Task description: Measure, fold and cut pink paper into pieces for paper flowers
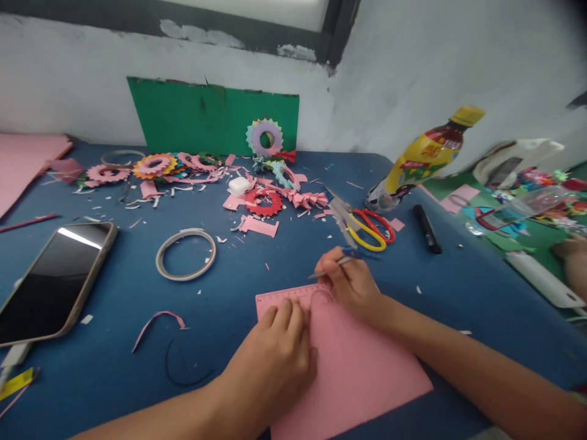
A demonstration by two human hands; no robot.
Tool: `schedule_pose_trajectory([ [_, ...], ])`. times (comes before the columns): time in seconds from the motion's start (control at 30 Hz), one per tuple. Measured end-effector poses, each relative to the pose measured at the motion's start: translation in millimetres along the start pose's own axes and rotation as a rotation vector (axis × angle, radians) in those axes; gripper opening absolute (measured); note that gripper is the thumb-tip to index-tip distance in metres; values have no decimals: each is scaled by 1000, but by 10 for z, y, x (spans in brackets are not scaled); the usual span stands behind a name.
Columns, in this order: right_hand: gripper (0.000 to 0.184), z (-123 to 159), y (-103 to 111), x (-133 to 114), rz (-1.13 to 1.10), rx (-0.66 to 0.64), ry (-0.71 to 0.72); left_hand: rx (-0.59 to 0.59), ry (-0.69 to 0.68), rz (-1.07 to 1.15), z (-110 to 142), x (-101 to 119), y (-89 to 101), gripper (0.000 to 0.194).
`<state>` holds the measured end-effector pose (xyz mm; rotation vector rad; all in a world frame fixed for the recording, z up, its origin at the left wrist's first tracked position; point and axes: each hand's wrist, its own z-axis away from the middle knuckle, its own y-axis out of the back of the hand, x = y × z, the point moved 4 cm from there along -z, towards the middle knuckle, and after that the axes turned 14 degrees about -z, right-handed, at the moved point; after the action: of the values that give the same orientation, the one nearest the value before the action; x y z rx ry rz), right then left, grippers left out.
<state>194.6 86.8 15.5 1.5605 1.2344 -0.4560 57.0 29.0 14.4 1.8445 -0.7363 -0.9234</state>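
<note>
A pink paper sheet lies on the blue table in front of me. Along its far edge lies a pink ruler with a round stencil hole. My left hand presses flat on the ruler and sheet, fingers stretched out. My right hand pinches a pen whose tip rests near the ruler's far edge.
Red-and-yellow scissors, a black marker and a tilted bottle lie beyond my right hand. A tape ring and a phone sit to the left. Cut paper rings and scraps crowd the back before a green board. Another person's hand is at the right.
</note>
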Motion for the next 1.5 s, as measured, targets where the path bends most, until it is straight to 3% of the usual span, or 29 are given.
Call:
schedule_pose_trajectory([
  [0.07,32,-21,95,34,-11,89,-38,2,-1,-11,3,3,1,34],
  [0.13,32,-61,175,21,144,81,-29,-2,13,-16,2,2,3,37],
  [0.27,33,-135,316,-34,708,6,-40,-49,-21,-28,12,25,18,35],
  [0.4,26,-131,329,41,897,-156,-155,-118,-86,-18,31,42,50,34],
  [0.5,23,-111,287,107,879,-242,-182,-176,-79,50,16,13,70,33],
  [0.6,21,-108,300,107,832,-243,-201,-257,-46,161,-18,-48,74,30],
  [0.73,17,-100,403,-24,669,-180,-226,-340,194,236,-73,-292,82,31],
  [0.8,18,-61,397,-100,490,-259,-232,-394,336,242,-91,-453,80,36],
  [0.9,27,50,300,-167,270,-459,-269,-526,409,299,-110,-620,45,22],
  [1.0,35,144,220,-172,213,-546,-334,-604,454,399,-123,-711,3,18],
  [1.13,29,190,203,-219,208,-611,-400,-655,468,475,-163,-749,-26,18],
  [1.27,19,203,243,-339,292,-697,-365,-702,444,553,-227,-748,-42,13],
  [1.5,24,230,246,-414,284,-709,-262,-652,443,715,-214,-782,26,13],
])
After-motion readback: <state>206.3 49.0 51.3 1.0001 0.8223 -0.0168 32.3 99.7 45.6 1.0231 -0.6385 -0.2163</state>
